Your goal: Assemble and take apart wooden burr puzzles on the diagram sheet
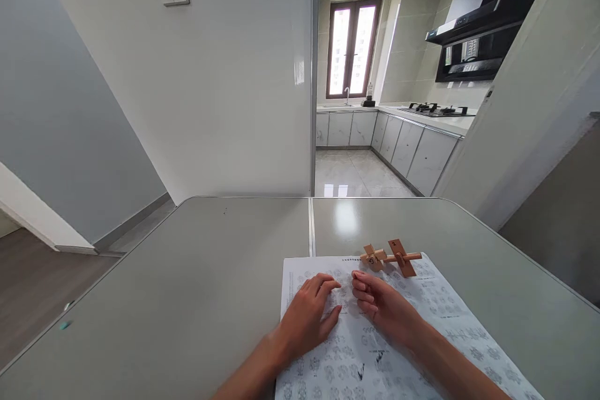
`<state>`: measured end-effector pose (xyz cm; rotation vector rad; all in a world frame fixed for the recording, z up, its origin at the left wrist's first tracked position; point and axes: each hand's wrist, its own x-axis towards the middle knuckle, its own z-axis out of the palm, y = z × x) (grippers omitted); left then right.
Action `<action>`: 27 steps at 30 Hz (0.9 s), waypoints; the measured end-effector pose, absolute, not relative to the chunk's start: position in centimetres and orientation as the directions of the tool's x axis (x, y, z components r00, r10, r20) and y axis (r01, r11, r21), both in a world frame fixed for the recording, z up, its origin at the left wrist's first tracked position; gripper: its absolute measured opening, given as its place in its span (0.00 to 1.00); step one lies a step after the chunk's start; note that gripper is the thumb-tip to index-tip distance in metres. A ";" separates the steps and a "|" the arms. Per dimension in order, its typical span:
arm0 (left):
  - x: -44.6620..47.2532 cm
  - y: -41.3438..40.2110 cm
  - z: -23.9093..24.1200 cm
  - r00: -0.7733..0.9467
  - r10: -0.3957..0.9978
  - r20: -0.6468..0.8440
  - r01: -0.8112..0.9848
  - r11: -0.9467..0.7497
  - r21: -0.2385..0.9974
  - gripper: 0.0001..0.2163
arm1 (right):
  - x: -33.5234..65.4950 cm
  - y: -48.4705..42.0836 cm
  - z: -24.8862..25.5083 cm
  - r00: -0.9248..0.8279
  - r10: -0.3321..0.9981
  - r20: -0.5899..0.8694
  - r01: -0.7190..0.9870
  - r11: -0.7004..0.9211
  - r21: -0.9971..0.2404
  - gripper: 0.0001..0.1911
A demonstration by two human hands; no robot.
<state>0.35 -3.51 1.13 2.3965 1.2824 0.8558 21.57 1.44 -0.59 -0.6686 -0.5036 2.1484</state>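
Note:
A printed instruction sheet [445, 300] with rows of small diagrams lies on the grey table [187, 300]. My left hand [312, 312] rests over the sheet's left part, its fingers bent but apart, holding nothing I can see. To the right of it, my right hand [375, 300] has its fingers curled in a pinch above the sheet; whatever is between the fingertips, if anything, is hidden. Just beyond the right hand, at the sheet's far edge, stands a wooden puzzle assembly [372, 257]: a round stick runs through a flat wooden piece [402, 258] marked 2 and joins other slotted wooden pieces.
A seam [311, 225] crosses the table from its far edge. Small turquoise bits [64, 325] lie near the left edge. A white wall [234, 87] rises behind the table, beside an opening to a kitchen with cabinets [363, 128] and a gas stove [435, 110].

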 end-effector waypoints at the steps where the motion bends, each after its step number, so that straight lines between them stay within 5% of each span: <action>1: 0.3 -3.5 1.1 0.429 0.825 0.368 0.652 -0.565 0.506 0.19 | 21.6 1.4 -0.6 -0.531 0.797 -0.288 -0.584 -0.590 -0.558 0.11; 27: 0.4 -3.5 1.1 0.440 0.831 0.340 0.662 -0.557 0.502 0.19 | 21.8 1.4 -0.8 -0.545 0.792 -0.274 -0.582 -0.593 -0.556 0.10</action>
